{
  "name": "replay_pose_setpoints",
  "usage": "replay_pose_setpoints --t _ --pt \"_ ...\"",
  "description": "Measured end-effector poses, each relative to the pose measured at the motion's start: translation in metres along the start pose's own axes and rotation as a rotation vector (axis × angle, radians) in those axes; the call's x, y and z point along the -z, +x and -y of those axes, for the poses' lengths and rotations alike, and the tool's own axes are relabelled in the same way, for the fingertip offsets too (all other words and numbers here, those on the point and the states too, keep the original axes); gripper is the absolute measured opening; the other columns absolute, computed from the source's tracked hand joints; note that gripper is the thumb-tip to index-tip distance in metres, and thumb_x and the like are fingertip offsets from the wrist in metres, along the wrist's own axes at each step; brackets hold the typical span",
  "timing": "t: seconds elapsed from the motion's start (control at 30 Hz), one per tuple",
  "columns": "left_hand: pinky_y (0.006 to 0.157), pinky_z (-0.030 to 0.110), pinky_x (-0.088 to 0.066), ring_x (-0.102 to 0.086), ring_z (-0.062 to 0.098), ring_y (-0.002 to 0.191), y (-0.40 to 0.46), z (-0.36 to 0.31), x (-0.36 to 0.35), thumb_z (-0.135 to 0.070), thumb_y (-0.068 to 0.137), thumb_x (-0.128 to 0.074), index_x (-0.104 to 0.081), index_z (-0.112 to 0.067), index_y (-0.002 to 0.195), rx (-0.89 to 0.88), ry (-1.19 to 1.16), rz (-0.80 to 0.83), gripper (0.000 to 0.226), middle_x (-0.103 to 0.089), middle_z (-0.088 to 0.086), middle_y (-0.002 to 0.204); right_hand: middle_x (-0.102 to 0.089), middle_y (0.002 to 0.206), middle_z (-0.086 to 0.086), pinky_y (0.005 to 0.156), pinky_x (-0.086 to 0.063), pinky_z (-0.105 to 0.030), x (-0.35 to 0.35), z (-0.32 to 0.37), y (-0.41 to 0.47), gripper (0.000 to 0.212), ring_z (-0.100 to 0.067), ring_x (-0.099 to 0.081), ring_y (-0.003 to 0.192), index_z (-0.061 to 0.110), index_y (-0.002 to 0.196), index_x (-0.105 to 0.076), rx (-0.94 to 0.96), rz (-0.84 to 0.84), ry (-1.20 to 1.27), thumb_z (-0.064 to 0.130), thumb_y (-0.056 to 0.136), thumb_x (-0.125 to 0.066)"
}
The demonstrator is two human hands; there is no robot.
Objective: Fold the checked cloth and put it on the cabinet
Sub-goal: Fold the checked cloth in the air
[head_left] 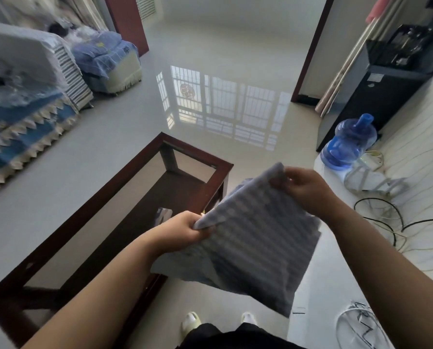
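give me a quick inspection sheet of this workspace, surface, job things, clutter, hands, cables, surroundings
surface: glass-topped table with dark wood frame at left, nothing seen on top; glossy pale floor.
job's things: checked cloth held in the air, hanging in layers, not on any cabinet.
clutter: blue water bottle lying at right; wire rack beside it.
grippers: left hand grips the cloth's near corner; right hand pinches the far corner.
cables: black and pale cables loose on the floor at right; more coiled near the feet.
surroundings: covered sofa at left; dark cabinet at right; open doorways beyond.
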State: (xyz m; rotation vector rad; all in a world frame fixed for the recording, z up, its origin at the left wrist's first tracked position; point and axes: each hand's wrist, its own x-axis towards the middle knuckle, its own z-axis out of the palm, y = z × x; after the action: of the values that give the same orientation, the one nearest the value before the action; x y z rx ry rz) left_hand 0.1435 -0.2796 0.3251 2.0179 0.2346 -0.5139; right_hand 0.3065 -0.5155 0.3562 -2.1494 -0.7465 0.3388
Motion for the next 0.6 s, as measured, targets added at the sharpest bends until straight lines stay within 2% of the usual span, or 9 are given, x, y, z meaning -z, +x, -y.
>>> replay_pose_setpoints --t 0.07,0.1,0.17,0.27,0.3,0.37,0.43,0.5,0.6 --pt "0.056 0.020 -0.038 -0.045 0.014 0.059 0.006 0.007 -0.005 -0.026 0.094 -0.057 -0.056 -0.006 0.067 0.031 -0.043 -0.051 0.034 -0.047 0.009 0.062 -0.068 0.081 0.002 0.057 -0.038 -0.016 0.002 0.013 -0.017 0.027 -0.015 -0.058 0.068 0.015 0.101 -0.070 0.121 -0.140 -0.277 0.030 0.096 -0.048" --pt "0.056 0.022 -0.038 -0.044 0.016 0.059 0.009 0.008 -0.008 -0.022 0.093 -0.057 -0.056 -0.005 0.065 0.032 -0.052 -0.080 0.033 -0.047 0.010 0.061 -0.069 0.078 -0.001 0.053 -0.032 -0.015 0.001 0.015 -0.023 0.033 -0.016 -0.056 0.064 0.016 0.102 -0.069 0.178 -0.209 -0.401 0.035 0.095 -0.044" --pt "0.055 0.021 -0.038 -0.045 0.015 0.056 0.016 0.008 -0.014 -0.017 0.092 -0.058 -0.052 -0.010 0.057 0.024 -0.033 -0.142 0.036 -0.047 0.007 0.057 -0.070 0.080 -0.006 0.055 -0.034 -0.022 0.004 0.019 -0.030 0.037 -0.024 -0.061 0.066 0.024 0.116 -0.062 0.132 -0.215 -0.498 0.042 0.097 -0.036" --pt "0.059 0.021 -0.044 -0.052 0.014 0.057 0.024 0.008 -0.020 -0.015 0.092 -0.059 -0.055 -0.017 0.056 -0.014 0.091 -0.228 0.036 -0.053 -0.002 0.055 -0.060 0.101 0.007 0.079 -0.047 -0.036 0.014 0.012 -0.025 0.058 -0.018 -0.060 0.093 0.038 0.141 -0.032 -0.205 0.067 -0.257 0.057 0.088 -0.048" --pt "0.061 0.024 -0.048 -0.056 0.015 0.061 0.027 0.009 -0.022 -0.018 0.092 -0.059 -0.058 -0.018 0.061 -0.022 0.138 -0.238 0.031 -0.056 -0.002 0.059 -0.055 0.112 0.011 0.090 -0.047 -0.038 0.016 0.009 -0.022 0.067 -0.015 -0.057 0.102 0.037 0.142 -0.032 -0.276 0.153 -0.131 0.058 0.083 -0.057" --pt "0.061 0.021 -0.046 -0.059 0.014 0.065 0.032 0.009 -0.027 -0.024 0.093 -0.058 -0.058 -0.022 0.066 -0.030 0.211 -0.230 0.027 -0.058 -0.006 0.064 -0.058 0.121 0.011 0.099 -0.047 -0.045 0.014 0.002 -0.017 0.056 -0.016 -0.058 0.109 0.034 0.128 -0.052 -0.306 0.184 0.104 0.051 0.077 -0.069" --pt "0.057 0.017 -0.038 -0.057 0.013 0.065 0.034 0.010 -0.032 -0.027 0.093 -0.057 -0.055 -0.025 0.066 -0.044 0.245 -0.213 0.027 -0.056 -0.009 0.064 -0.071 0.104 0.001 0.094 -0.051 -0.048 0.007 -0.002 -0.015 0.023 -0.025 -0.065 0.101 0.031 0.101 -0.071 -0.280 0.107 0.317 0.034 0.079 -0.073" --pt "0.061 0.019 -0.040 -0.058 0.014 0.067 0.035 0.012 -0.033 -0.024 0.092 -0.058 -0.057 -0.025 0.066 -0.044 0.213 -0.198 0.027 -0.059 -0.006 0.065 -0.072 0.099 -0.002 0.090 -0.054 -0.043 0.002 -0.001 -0.016 0.017 -0.030 -0.065 0.099 0.030 0.093 -0.073 -0.239 0.083 0.423 0.027 0.077 -0.076" --pt "0.064 0.030 -0.047 -0.056 0.015 0.064 0.035 0.019 -0.030 -0.015 0.088 -0.061 -0.064 -0.003 0.073 -0.021 0.099 -0.167 0.019 -0.062 0.010 0.069 -0.054 0.128 0.007 0.096 -0.050 -0.040 -0.003 0.002 -0.018 0.075 -0.023 -0.058 0.113 0.032 0.133 -0.048 -0.268 0.177 0.467 0.039 0.066 -0.082"
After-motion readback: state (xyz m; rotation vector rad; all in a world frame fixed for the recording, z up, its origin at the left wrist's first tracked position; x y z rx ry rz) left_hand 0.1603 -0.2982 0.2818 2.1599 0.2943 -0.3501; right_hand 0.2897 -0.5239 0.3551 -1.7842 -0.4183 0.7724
